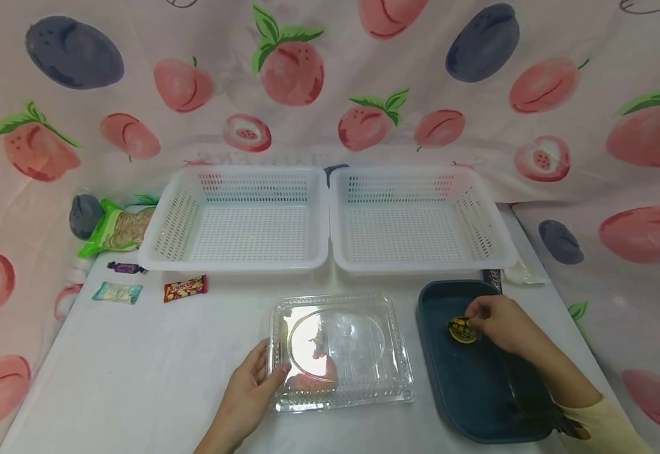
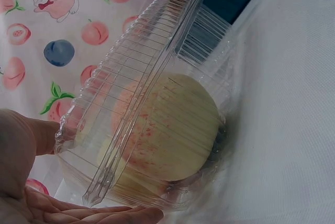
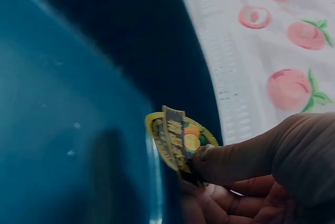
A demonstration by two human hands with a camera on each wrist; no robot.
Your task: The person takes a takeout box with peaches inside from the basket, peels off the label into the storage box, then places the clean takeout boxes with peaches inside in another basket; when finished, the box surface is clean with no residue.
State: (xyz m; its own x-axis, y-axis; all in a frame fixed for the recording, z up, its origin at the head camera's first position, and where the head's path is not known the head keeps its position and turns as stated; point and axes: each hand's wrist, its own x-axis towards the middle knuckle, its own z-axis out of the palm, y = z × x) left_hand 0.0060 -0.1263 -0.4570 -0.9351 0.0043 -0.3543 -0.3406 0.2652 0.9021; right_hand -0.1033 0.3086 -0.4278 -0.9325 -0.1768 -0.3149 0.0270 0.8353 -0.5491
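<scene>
The right hand (image 1: 502, 321) pinches a yellow-and-black label (image 1: 461, 330), printed with Chinese characters and citrus, over the 12 o'clock end of a blue tray (image 1: 466, 384). At the tray's 9 o'clock, the left hand (image 1: 253, 391) grips a clear clamshell (image 1: 358, 353) with a peach (image 2: 175, 130) inside. A red candy wrapper's (image 1: 185, 288) lettering, at 10 o'clock, is too blurred to read.

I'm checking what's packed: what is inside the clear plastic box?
The clear plastic box holds a round fruit, pale with red speckles. A pale thing and a dark thing show partly beside it; the rest is covered, so I can't identify them.
</scene>
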